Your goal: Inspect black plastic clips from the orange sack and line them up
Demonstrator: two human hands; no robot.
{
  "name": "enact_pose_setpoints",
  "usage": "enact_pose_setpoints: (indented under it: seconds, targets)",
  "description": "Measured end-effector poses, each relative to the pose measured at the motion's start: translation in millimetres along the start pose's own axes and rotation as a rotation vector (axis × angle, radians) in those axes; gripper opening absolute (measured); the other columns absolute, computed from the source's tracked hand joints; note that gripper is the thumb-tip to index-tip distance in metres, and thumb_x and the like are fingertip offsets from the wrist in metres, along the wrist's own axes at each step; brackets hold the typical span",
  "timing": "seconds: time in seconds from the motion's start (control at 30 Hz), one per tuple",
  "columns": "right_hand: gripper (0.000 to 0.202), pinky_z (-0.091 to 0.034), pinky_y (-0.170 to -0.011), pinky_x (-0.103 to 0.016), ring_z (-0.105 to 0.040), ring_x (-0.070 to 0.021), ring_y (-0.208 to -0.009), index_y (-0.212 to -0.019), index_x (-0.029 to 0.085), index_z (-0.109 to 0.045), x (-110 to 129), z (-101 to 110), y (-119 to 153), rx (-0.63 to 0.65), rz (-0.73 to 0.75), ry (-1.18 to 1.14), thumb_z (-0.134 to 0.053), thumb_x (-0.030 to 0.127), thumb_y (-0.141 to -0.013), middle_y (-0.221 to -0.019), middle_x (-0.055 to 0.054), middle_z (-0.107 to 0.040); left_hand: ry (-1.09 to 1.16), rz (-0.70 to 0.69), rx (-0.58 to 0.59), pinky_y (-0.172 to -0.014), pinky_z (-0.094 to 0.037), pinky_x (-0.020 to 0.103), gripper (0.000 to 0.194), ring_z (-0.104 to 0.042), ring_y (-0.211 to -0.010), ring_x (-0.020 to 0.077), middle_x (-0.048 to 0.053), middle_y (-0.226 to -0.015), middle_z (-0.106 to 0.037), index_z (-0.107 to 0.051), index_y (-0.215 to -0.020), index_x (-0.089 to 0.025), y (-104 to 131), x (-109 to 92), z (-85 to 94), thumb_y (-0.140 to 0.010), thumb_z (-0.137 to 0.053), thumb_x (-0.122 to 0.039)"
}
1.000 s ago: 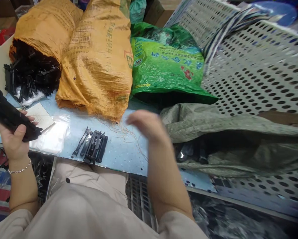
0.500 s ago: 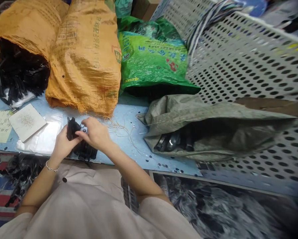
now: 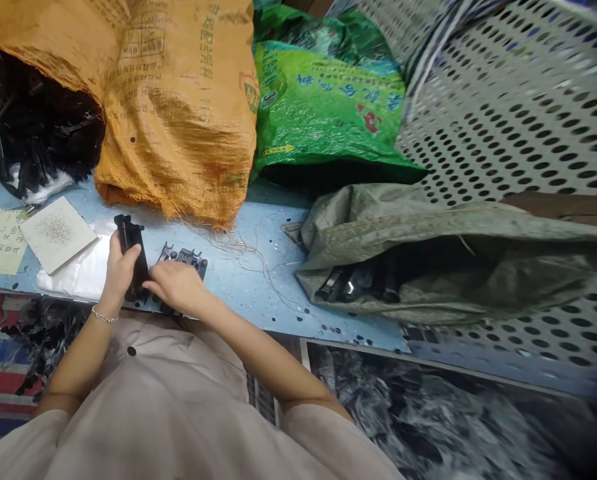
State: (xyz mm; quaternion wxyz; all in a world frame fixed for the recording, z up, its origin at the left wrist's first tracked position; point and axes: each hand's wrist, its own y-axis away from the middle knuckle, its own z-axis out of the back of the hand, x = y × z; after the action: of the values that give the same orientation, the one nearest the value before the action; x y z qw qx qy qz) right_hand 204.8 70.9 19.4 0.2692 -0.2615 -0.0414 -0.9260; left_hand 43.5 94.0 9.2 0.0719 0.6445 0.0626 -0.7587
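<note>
A long black plastic part [image 3: 134,257] stands upright at the table's near edge, with notched tabs at its top end. My left hand [image 3: 120,270] is closed around it, the thumb across its front. Close against the lower right side of that part is my right hand [image 3: 176,287], its fingers curled and its thumb reaching to the part's edge. Whatever those fingers pinch is hidden. Beneath and behind my right hand, more black plastic parts [image 3: 192,257] lie on the blue tabletop [image 3: 248,293], partly covered by the hand.
Left of my hands lie white plastic bags [image 3: 71,279], a pale square tile [image 3: 58,235] and a yellow note [image 3: 4,243]. Orange woven sacks [image 3: 178,120], one with black parts [image 3: 38,143], stand behind. A green bag [image 3: 328,107], an olive sack [image 3: 408,300] and a perforated crate [image 3: 518,127] are rightward.
The black part in my left hand has turned to stand lengthwise. My right hand has moved down from its top to its lower side, uncovering parts on the table. The view has shifted slightly.
</note>
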Motion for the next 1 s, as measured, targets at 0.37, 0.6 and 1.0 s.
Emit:
enact_pose_setpoints:
  seconds: [0.37, 0.6, 1.0]
  targets:
    - [0.033, -0.046, -0.097, -0.035, -0.063, -0.0212, -0.106, -0.114, 0.016, -0.062, -60, 20, -84, -0.091, -0.158, -0.197, -0.034, 0.03, -0.106, -0.11, -0.012, -0.07, -0.491, -0.071, 0.14, -0.104, -0.044, 0.051, 0.029, -0.062, -0.109, 0.0341, 0.014, -0.101, -0.068, -0.068, -0.109, -0.019, -11, 40, 5.4, -0.088, -0.062, -0.039]
    - [0.056, -0.019, -0.117, -0.065, -0.015, -0.0428, -0.152, -0.151, 0.014, -0.043, -109, 44, -105, -0.315, -0.343, 0.324, -0.044, 0.019, -0.096, -0.165, -0.02, -0.025, -0.262, -0.332, 0.225, -0.116, -0.036, 0.051, 0.035, -0.057, -0.122, 0.0328, 0.017, -0.122, -0.065, -0.069, -0.118, -0.018, -84, 26, -49.0, -0.084, -0.063, -0.025]
    - [0.047, -0.018, -0.123, -0.052, -0.013, -0.0359, -0.154, -0.128, 0.005, -0.059, -200, 101, -109, -0.611, -0.269, 0.313, -0.062, 0.017, -0.082, -0.164, -0.023, -0.025, -0.465, -0.291, -0.233, -0.113, -0.024, 0.058, 0.025, -0.035, -0.138, 0.0412, 0.025, -0.137, -0.055, -0.062, -0.105, -0.009, -291, -51, -0.3, -0.081, -0.055, -0.014]
